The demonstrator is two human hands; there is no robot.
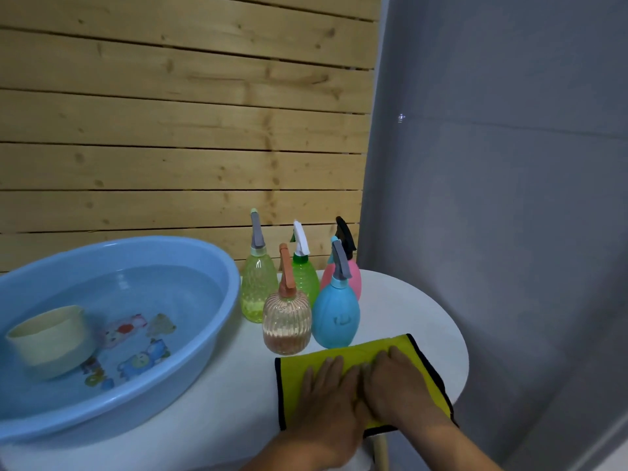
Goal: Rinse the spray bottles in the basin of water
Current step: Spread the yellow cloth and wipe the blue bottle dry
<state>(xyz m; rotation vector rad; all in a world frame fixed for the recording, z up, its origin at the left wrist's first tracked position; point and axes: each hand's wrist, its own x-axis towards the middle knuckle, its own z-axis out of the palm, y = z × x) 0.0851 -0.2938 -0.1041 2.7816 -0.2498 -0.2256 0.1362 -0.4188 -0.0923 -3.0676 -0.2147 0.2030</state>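
Both hands lie flat, palms down, fingers extended, side by side on a yellow black-edged cloth (360,355) at lower right of the frame: left hand (326,396), right hand (397,385). Just above stand five plastic spray bottles (334,311) on the round white table (407,307). At left, the blue water-filled basin (210,266) holds a cream cup (51,338).

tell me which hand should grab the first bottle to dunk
Left, probably. Both hands lie flat on the yellow cloth, but the left hand is nearer the amber bottle and the basin, which sits to the left. The right hand would cross over.
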